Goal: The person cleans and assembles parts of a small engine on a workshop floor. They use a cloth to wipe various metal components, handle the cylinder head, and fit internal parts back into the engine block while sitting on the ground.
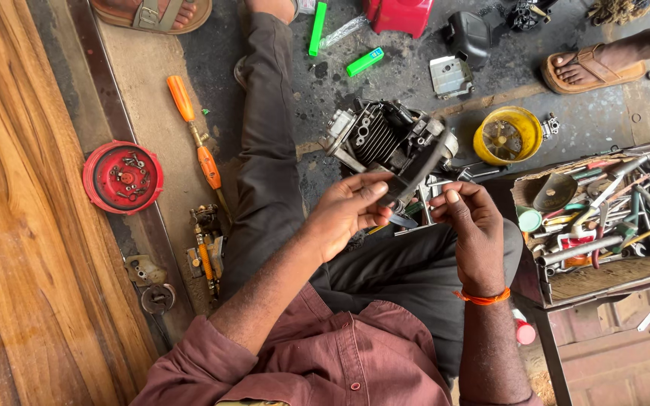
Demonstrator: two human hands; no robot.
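Holding a small engine (389,143) up over the lap, the person steadies it with both hands while seated on the floor. The left hand (344,214) curls against the dark housing at the engine's near side, thumb and fingers closed on its lower edge. The right hand (475,225) has its fingers pinched narrow around something small at the housing's edge (too small to tell what, perhaps a screw or a clip). The finned cylinder of the engine points away from the body, toward the yellow round part (507,135) on the floor just beyond.

By the look of it, the step in hand is work on a fastening at the housing. The next move probably calls for a firm left-hand brace and a fine twist or pull from the right fingertips. An orange screwdriver (195,131) lies well apart on the left, near a red round cover (123,177). A wooden tool box (603,218) sits close on the right.
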